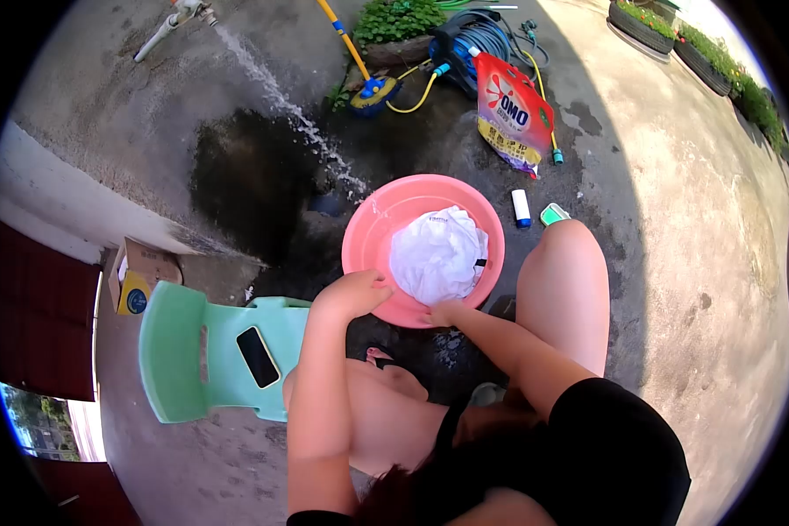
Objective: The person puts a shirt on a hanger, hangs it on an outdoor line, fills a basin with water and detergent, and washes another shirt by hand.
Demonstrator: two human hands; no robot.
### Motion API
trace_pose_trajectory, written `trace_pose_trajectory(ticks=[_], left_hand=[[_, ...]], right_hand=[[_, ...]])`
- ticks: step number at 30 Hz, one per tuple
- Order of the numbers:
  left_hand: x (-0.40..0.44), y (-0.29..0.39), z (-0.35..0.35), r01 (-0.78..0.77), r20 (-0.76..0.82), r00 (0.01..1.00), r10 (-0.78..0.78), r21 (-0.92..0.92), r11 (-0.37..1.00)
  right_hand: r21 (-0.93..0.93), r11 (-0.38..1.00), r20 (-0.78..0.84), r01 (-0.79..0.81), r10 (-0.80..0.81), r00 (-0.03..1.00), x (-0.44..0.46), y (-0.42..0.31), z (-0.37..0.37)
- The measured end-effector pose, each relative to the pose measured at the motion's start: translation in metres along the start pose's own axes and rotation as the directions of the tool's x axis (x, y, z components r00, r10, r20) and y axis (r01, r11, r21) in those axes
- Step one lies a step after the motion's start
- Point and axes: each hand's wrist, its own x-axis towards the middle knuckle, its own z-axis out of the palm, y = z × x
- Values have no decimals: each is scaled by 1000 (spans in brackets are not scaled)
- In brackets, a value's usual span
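Note:
A pink basin (359, 237) stands on the wet ground, with a white cloth (434, 254) bunched inside it. My left hand (357, 294) is at the basin's near left rim, its fingers bent over the edge. At the near rim, my right hand (445, 313) has its fingers closed around the edge beside the cloth. Water (298, 123) streams from a tap (203, 12) at the upper left and falls at the basin's far left rim.
A green chair (171, 351) holding a phone (258, 357) is at the left. Beyond the basin are a red detergent bag (515, 114), a blue hose reel (473, 44) and a brush (373, 92). A white bottle (521, 209) and green soap box (553, 214) lie right.

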Motion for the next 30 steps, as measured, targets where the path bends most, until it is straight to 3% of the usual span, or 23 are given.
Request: trace_pose_trajectory(ticks=[2, 5, 8, 11, 12, 15, 17, 19, 21, 23, 25, 27, 30], left_hand=[[3, -4, 4, -9, -10, 1000, 9, 0, 1000], [4, 0, 5, 3, -5, 1000, -3, 1, 1000], [3, 0, 4, 24, 34, 999, -23, -23, 999], [4, -4, 3, 32, 49, 998, -31, -32, 999], [3, -5, 2, 26, 38, 999, -25, -36, 999], [2, -11, -1, 7, 9, 1000, -7, -94, 996], [1, -11, -7, 0, -13, 1000, -1, -86, 996], [1, -11, -13, -30, -75, 997, 24, -80, 996], [2, -11, -19, -76, -175, 983, 63, -67, 995], [2, -7, -26, -68, -231, 972, 42, -107, 992], [6, -5, -29, -56, -267, 963, 24, -116, 992], [11, -4, -30, -112, -309, 950, 52, -181, 977], [19, 5, -28, -243, -366, 922, 126, -293, 925]], right_hand=[[203, 978, -99, -51, 73, 992, 7, 1, -3], [-166, 962, -356, -216, 145, 923, 10, 23, -4], [-194, 909, -454, -369, 250, 855, 16, 48, 15], [-134, 960, -43, -245, 241, 970, 22, 54, 6], [-171, 971, -77, -166, 155, 985, 22, 54, 5], [295, 952, -172, -84, 140, 975, 77, 48, -5], [548, 799, -531, 249, 102, 841, 53, 12, -68], [609, 695, -611, 383, 103, 785, 18, -23, -145], [640, 485, -705, 596, 62, 707, -14, -51, -209], [609, 404, -734, 682, -39, 678, -49, -74, -274], [644, 236, -724, 728, -120, 679, -95, -98, -324], [587, 95, -781, 804, -197, 593, -123, -116, -363], [450, 50, -864, 892, -228, 449, -152, -144, -401]])
